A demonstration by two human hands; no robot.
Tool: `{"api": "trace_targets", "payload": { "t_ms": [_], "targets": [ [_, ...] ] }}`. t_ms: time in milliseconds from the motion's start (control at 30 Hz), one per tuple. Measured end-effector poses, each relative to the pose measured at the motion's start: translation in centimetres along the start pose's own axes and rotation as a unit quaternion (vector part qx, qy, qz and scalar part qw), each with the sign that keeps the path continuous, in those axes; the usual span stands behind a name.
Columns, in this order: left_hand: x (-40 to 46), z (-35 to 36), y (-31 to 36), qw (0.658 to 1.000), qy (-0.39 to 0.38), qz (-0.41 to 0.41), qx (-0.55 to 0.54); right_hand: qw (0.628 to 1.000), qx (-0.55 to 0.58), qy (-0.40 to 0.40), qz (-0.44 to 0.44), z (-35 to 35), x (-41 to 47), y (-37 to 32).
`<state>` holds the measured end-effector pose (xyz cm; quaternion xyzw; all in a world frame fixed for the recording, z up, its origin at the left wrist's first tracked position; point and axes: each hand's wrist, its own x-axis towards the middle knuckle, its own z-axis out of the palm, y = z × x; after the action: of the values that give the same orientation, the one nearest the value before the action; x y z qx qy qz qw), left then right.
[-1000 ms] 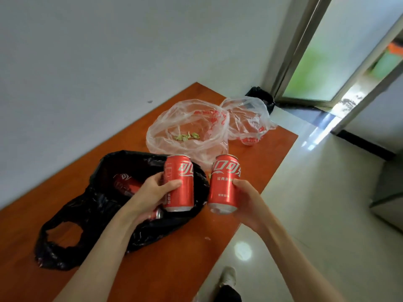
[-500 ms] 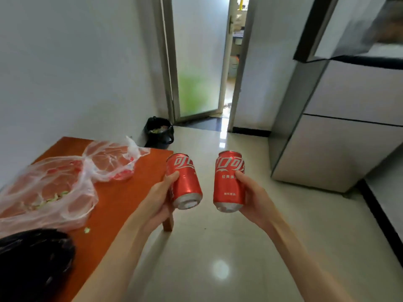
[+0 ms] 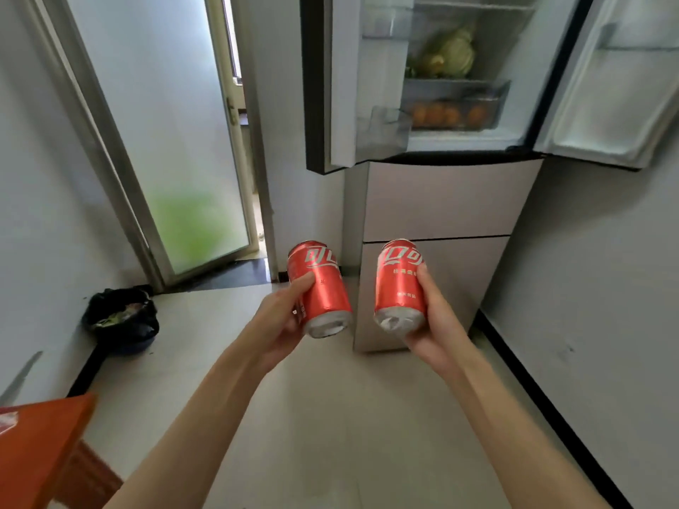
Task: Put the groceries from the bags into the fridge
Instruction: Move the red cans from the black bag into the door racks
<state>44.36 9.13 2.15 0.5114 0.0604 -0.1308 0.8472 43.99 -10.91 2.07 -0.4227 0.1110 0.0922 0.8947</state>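
The left hand (image 3: 281, 317) is wrapped around one red can (image 3: 319, 288), and the right hand (image 3: 428, 317) is wrapped around a second red can (image 3: 400, 286). The hands are apart, each can tipped with its base toward the person, gripped round the middle, likely so both can be carried in one trip. Ahead of and above the hands stands the fridge (image 3: 437, 200), its upper doors swung wide, ready to receive them. Inside, well above the cans, a cabbage (image 3: 453, 53) sits on a shelf over a clear drawer (image 3: 455, 108) of oranges. Behind and below the left hand, a corner of the orange table (image 3: 40, 442) shows; no bags are visible.
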Motion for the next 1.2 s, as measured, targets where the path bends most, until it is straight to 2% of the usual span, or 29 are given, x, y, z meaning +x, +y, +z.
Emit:
{"api": "trace_targets", "payload": {
  "t_ms": [167,267,500,667,800,900,1067,1200],
  "targets": [
    [9.2,3.6,2.2,1.0,-0.03,-0.001,0.001,0.993,0.118,-0.002,-0.007,-0.7,7.5,-5.2],
    [14.6,5.6,4.4,0.999,-0.027,-0.025,-0.014,0.991,0.136,-0.002,-0.001,-0.2,12.1,-9.3],
    [25.3,11.9,9.0,0.995,-0.055,-0.037,-0.078,0.998,0.05,-0.006,-0.037,0.4,21.5,-18.4],
    [30.4,15.5,11.0,0.998,-0.055,-0.01,-0.032,0.989,-0.083,-0.062,-0.104,-0.1,27.3,-23.7],
    [34.2,18.1,12.9,0.996,-0.008,0.086,0.028,0.962,-0.187,-0.117,-0.158,0.7,32.3,-27.7],
    [36.5,20.1,15.1,0.979,0.058,0.185,0.071,0.942,-0.255,-0.118,-0.184,1.7,36.0,-30.7],
    [39.1,22.9,18.3,0.933,0.2,0.275,0.114,0.851,-0.423,-0.139,-0.277,3.6,40.3,-34.9],
    [40.7,23.6,18.8,0.908,0.249,0.311,0.128,0.788,-0.505,-0.135,-0.326,5.4,42.6,-36.4]
  ]
}}
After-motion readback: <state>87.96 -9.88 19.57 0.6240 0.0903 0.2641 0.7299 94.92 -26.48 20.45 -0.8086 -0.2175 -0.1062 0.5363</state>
